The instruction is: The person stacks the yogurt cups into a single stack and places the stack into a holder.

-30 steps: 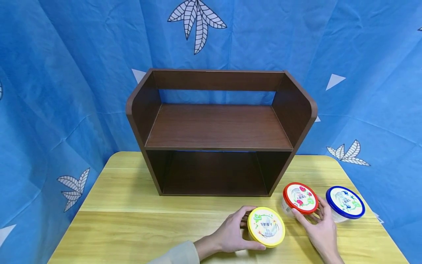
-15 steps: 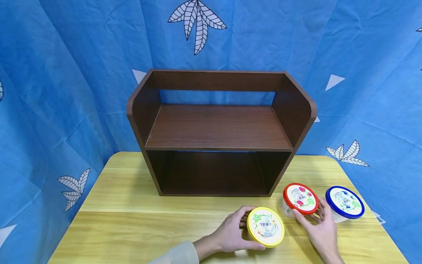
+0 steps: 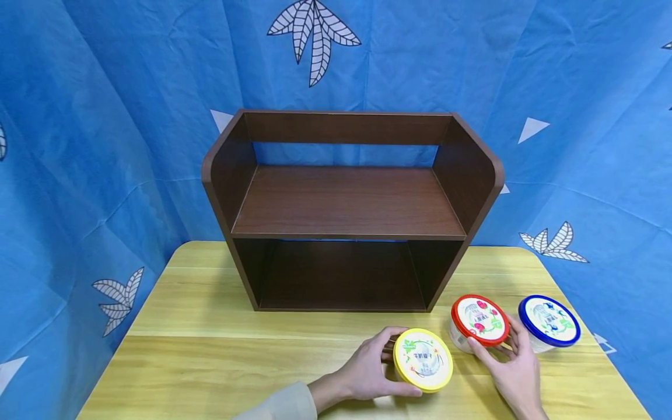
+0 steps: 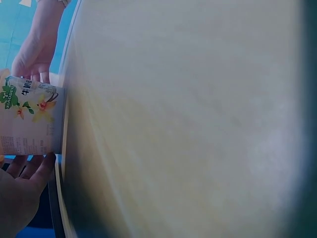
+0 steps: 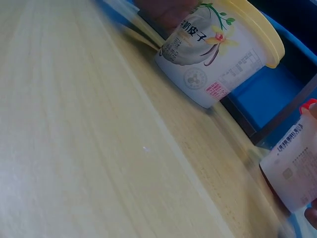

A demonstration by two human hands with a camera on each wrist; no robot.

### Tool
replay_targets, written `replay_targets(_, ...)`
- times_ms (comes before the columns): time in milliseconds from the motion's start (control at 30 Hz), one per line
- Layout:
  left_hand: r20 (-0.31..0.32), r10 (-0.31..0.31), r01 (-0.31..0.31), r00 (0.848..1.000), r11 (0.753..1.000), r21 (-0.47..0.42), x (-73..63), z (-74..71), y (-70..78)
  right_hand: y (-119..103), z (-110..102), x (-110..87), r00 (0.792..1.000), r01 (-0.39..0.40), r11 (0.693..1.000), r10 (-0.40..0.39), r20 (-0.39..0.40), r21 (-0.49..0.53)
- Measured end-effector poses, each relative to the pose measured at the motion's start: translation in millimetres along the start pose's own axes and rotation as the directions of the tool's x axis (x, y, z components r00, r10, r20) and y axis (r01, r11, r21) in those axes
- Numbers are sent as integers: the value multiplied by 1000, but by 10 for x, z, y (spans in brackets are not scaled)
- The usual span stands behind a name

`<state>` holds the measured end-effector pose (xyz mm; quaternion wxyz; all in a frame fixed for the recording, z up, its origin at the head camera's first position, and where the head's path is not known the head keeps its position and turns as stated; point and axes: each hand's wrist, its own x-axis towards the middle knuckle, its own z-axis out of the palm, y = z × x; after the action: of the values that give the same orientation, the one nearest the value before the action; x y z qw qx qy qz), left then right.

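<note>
A round paper tub with a yellow lid (image 3: pixel 422 360) stands on the table, my left hand (image 3: pixel 367 368) curved around its left side, thumb in front and fingers behind. Vanilla flowers decorate this tub's wall (image 4: pixel 32 119) in the left wrist view. To its right, my right hand (image 3: pixel 513 370) grips a red-lidded tub (image 3: pixel 480 320) printed with red fruit. Just beyond that hand sits a blue-lidded tub (image 3: pixel 549 321), which neither hand holds. The right wrist view catches the yellow-lidded tub (image 5: pixel 213 59) and part of the red-lidded tub (image 5: pixel 294 163); most of the right hand is cut off there.
A dark brown two-level shelf (image 3: pixel 349 201) stands at the back of the wooden table (image 3: pixel 220 356). Its right side panel comes down close behind the red-lidded tub. Blue patterned cloth (image 3: pixel 131 116) hangs behind and on both sides.
The red-lidded tub has shifted slightly toward the near edge with my right hand. My left hand and the yellow-lidded tub have hardly moved; the blue-lidded tub stays put.
</note>
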<state>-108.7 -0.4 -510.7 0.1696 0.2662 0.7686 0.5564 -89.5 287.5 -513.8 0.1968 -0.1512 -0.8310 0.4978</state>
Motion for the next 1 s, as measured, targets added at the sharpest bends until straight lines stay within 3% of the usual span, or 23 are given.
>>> replay_targets(633, 4, 5, -5, 1000, 1000, -7, 4, 0, 3, -122, -174, -52, 998, -53, 998, 54, 23, -21)
replay_targets(1000, 4, -11, 11, 1000, 1000, 4, -3, 6, 3, -243, -258, -77, 999, 18, 999, -17, 29, -42)
